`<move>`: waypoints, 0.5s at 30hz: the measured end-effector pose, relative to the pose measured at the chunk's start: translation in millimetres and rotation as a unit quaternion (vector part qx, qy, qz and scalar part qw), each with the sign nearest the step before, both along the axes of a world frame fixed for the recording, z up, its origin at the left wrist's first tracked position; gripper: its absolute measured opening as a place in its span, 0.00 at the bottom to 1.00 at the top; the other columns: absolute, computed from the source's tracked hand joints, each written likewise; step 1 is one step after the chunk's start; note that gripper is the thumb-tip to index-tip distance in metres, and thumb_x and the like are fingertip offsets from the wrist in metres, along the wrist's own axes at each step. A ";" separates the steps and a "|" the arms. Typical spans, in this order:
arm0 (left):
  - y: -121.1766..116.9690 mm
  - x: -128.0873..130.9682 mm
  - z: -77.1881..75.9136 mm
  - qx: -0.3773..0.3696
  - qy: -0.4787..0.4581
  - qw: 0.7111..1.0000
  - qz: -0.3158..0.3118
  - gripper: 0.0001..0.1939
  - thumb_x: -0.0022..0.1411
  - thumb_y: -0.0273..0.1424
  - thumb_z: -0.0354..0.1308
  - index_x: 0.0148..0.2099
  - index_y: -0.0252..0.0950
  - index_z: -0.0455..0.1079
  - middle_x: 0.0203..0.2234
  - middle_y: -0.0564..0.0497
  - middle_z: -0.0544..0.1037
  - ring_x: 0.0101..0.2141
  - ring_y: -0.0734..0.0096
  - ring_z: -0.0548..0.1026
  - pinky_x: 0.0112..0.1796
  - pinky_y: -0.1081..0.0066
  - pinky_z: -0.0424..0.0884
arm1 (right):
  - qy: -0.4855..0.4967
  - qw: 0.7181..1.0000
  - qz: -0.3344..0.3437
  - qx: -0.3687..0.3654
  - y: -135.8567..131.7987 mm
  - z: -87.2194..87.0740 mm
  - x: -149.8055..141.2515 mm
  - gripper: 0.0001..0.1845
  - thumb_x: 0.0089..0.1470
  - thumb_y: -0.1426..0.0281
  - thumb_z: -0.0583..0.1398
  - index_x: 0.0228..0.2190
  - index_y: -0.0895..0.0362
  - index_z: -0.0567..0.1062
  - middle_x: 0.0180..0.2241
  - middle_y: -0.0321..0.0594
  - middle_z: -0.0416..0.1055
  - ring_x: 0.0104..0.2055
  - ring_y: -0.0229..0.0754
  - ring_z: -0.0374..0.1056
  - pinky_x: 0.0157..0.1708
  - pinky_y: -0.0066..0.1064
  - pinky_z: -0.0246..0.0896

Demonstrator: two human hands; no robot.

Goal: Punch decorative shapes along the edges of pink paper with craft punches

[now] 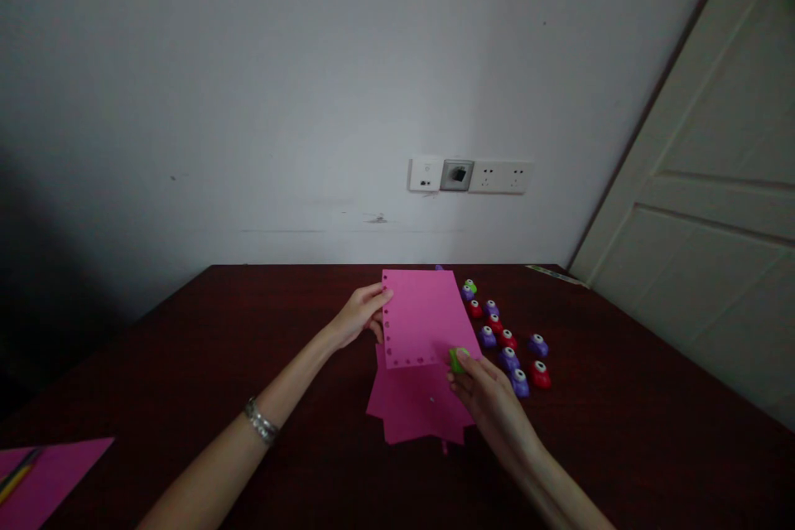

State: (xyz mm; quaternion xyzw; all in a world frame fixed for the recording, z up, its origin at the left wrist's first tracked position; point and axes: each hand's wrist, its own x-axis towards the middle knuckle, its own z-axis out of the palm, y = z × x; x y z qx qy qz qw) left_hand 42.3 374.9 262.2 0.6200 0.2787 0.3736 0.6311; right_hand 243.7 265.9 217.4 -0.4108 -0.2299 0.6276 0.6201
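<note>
My left hand point(363, 310) pinches the left edge of a pink sheet of paper point(428, 310), held raised above the table. Small punched shapes run down the sheet's left side and along its near edge. Closed around a small green craft punch point(458, 360), my right hand point(488, 389) is at the sheet's near right corner. The paper's corner at the punch is partly hidden by the punch and fingers. Beneath lie more pink sheets point(416, 410), overlapping at different angles.
Several purple and red punches, like the purple one point(520, 383) and the red one point(540, 374), stand right of the paper. Another pink sheet point(68, 464) with pencil-like sticks lies at the left front. Wall sockets point(500, 176) sit behind the dark table point(248, 331); a white door point(714, 224) is right.
</note>
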 end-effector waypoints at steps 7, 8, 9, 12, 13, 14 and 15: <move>-1.6 1.4 -0.2 0.037 0.029 0.999 -0.027 0.25 0.56 0.34 0.55 0.54 0.31 0.57 0.23 0.48 0.74 0.19 0.71 0.73 0.18 0.73 0.70 | 0.005 1.000 -0.001 -0.002 -1.9 1.7 -1.0 0.12 0.34 0.66 0.68 0.23 0.59 0.75 0.22 0.35 0.72 0.23 0.34 0.66 0.27 0.25 0.61; -1.6 1.5 -0.3 0.039 0.030 0.998 -0.029 0.25 0.56 0.34 0.55 0.55 0.31 0.57 0.23 0.48 0.74 0.19 0.71 0.73 0.18 0.73 0.70 | 0.005 1.000 -0.001 0.002 -2.0 2.3 -1.1 0.12 0.35 0.67 0.68 0.23 0.59 0.75 0.22 0.35 0.72 0.23 0.34 0.66 0.27 0.25 0.61; -1.7 1.5 -0.4 0.040 0.030 0.998 -0.031 0.25 0.56 0.34 0.55 0.55 0.30 0.57 0.23 0.47 0.74 0.19 0.70 0.73 0.17 0.73 0.70 | 0.005 1.000 -0.002 0.005 -1.9 2.7 -1.3 0.12 0.35 0.67 0.68 0.24 0.59 0.75 0.23 0.35 0.72 0.23 0.34 0.66 0.27 0.25 0.61; -2.1 1.4 -0.2 0.040 0.033 0.998 -0.033 0.25 0.56 0.33 0.55 0.54 0.29 0.57 0.23 0.47 0.74 0.19 0.70 0.73 0.17 0.73 0.69 | 0.011 1.000 -0.008 0.007 -0.5 1.9 -1.1 0.12 0.34 0.67 0.68 0.23 0.59 0.74 0.23 0.35 0.72 0.23 0.34 0.66 0.27 0.26 0.61; -2.1 1.3 -0.2 0.039 0.035 0.998 -0.034 0.25 0.56 0.33 0.55 0.54 0.29 0.58 0.23 0.46 0.74 0.19 0.70 0.73 0.17 0.73 0.69 | 0.014 1.000 -0.010 0.006 0.1 1.1 -0.9 0.12 0.33 0.67 0.69 0.22 0.59 0.74 0.22 0.35 0.72 0.23 0.34 0.66 0.27 0.26 0.61; -2.0 1.2 -0.2 0.039 0.036 0.998 -0.034 0.24 0.56 0.33 0.55 0.53 0.28 0.58 0.23 0.46 0.74 0.19 0.70 0.73 0.17 0.73 0.69 | 0.016 1.000 -0.012 0.004 0.7 0.2 -0.7 0.12 0.33 0.67 0.69 0.21 0.59 0.74 0.21 0.34 0.71 0.23 0.34 0.66 0.27 0.26 0.61; -1.8 1.0 -0.4 0.038 0.038 0.998 -0.034 0.24 0.56 0.33 0.55 0.53 0.28 0.59 0.23 0.46 0.74 0.19 0.70 0.73 0.17 0.73 0.69 | 0.017 1.000 -0.014 0.002 1.1 -0.7 -0.4 0.12 0.33 0.67 0.69 0.20 0.59 0.73 0.21 0.34 0.71 0.23 0.34 0.66 0.27 0.26 0.61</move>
